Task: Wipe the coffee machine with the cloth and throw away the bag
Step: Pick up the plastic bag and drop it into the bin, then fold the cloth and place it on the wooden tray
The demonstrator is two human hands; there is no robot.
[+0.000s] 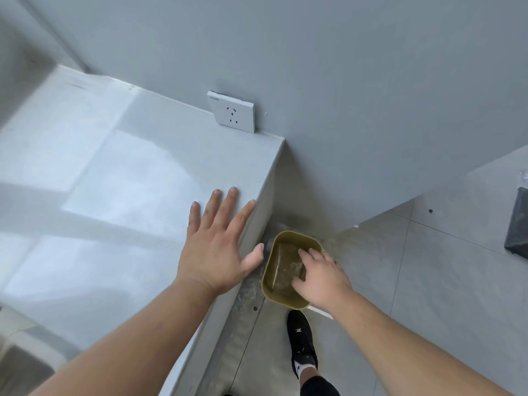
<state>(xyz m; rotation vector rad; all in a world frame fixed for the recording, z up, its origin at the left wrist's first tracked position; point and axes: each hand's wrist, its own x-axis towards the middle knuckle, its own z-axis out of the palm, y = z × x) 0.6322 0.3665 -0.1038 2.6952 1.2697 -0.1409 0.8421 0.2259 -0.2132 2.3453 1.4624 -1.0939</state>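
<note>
View: the head camera, looking down along both bare forearms.
Left hand (213, 250): it lies flat, palm down, on the counter (100, 167); the fingers are straight and spread, the thumb reaches to the counter's edge, and it holds nothing.
Right hand (323, 275): it hangs over the bin (267, 271), back of the hand upward; the fingers are apart and loosely bent, the thumb is well away from them, and they close round nothing that I can see. Whether the fingertips touch the bag, I cannot tell.
Bag (285, 264): it is inside the bin, directly under the right fingers; a brownish, flat, roughly rectangular shape with a shiny, creased surface like thin plastic.
Bin: olive-yellow plastic, rectangular with rounded corners and a smooth rim, open on top; it stands on the floor (428, 295), below the right hand and just beside the left thumb's side of the counter.
Counter: white, smooth and glossy, with a straight edge and a square corner beyond the left fingertips.
Socket (233, 112): a white square plastic plate on the grey wall (314, 67), beyond the left fingertips; a small line of print at its top edge is too small to read.
Shoe (301, 341): black, with a small pale logo that I cannot read, just behind the right wrist.
Floor: grey tiles with thin dark joints; it is stained and dusty around the bin.
Dark sheet (518, 224): black, creased, at the far side from the right hand.
</note>
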